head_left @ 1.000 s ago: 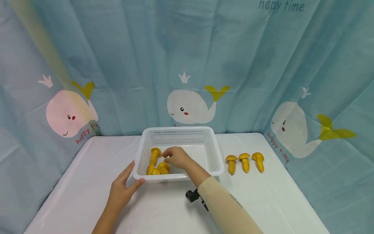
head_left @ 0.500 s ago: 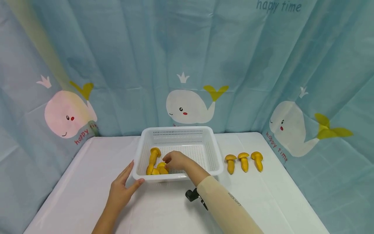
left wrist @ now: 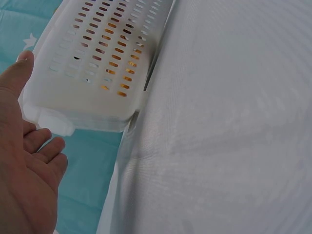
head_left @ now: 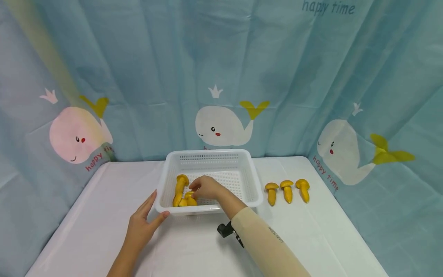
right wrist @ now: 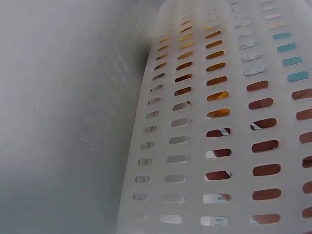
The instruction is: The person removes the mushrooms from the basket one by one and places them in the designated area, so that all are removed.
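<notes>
A white slotted plastic basket (head_left: 245, 204) stands on the table, with several yellow mushrooms in its left end. One long mushroom (head_left: 180, 186) lies lengthwise along the left wall. My right hand (head_left: 207, 187) reaches in over the front rim, thumb and fingers curled at the cap of a short mushroom (head_left: 191, 201) near the front-left corner. Its fingertips are partly hidden; they appear to pinch that cap. At the basket's front-left corner is my left hand (head_left: 141, 227), thumb and fingers spread. In the left wrist view its thumb (left wrist: 18, 73) is by the rim, the other fingers loosely bent.
Three more yellow mushrooms stand in a row right of the basket: a left one (head_left: 271, 194), a middle one (head_left: 287, 191) and a right one (head_left: 303, 190). A white cloth covers the table (head_left: 194, 246). Behind hangs a blue curtain (head_left: 166, 77) with whale prints.
My right hand has gone down from above the mushrooms and slightly left onto the short one, which now sits more upright. My left hand stays at the corner.
</notes>
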Available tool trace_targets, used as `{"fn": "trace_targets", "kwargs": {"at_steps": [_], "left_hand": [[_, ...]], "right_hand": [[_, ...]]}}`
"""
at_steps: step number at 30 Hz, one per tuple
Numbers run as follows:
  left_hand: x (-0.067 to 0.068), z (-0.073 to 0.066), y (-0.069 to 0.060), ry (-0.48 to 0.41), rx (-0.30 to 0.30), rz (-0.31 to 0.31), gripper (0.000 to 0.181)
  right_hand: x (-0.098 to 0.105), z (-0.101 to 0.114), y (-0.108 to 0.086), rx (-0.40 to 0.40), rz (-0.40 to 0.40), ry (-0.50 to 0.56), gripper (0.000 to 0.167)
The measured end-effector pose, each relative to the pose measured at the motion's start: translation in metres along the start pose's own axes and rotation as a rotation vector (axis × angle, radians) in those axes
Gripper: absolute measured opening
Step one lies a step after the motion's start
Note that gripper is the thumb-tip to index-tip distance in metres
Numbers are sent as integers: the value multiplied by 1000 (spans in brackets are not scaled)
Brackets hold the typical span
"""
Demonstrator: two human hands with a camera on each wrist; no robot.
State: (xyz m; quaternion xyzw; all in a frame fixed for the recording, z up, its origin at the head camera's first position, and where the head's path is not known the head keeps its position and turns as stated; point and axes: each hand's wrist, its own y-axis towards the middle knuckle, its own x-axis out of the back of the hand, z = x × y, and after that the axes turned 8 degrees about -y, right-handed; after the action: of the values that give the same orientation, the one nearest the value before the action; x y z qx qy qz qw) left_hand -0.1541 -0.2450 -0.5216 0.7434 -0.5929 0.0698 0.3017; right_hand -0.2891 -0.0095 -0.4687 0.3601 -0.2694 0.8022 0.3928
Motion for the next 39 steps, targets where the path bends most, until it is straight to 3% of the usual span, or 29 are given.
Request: {"fn": "trace_targets", "kwargs": {"at_steps": [13,28,34,39], "left_hand": [[0,-4,-1,-13,6,1,87],[2,-2,-2,3,-10,-4,88],[2,-2,-2,1,7,6,88],[2,-1,-2,-4,9,8,88]], "right_hand": [[-1,-1,1,-25,-19,65,26],[0,2,-3,-73,5,37,13],[2,5,-3,-60,-45,18,13],[7,7,-7,-18,-116,70,19]]}}
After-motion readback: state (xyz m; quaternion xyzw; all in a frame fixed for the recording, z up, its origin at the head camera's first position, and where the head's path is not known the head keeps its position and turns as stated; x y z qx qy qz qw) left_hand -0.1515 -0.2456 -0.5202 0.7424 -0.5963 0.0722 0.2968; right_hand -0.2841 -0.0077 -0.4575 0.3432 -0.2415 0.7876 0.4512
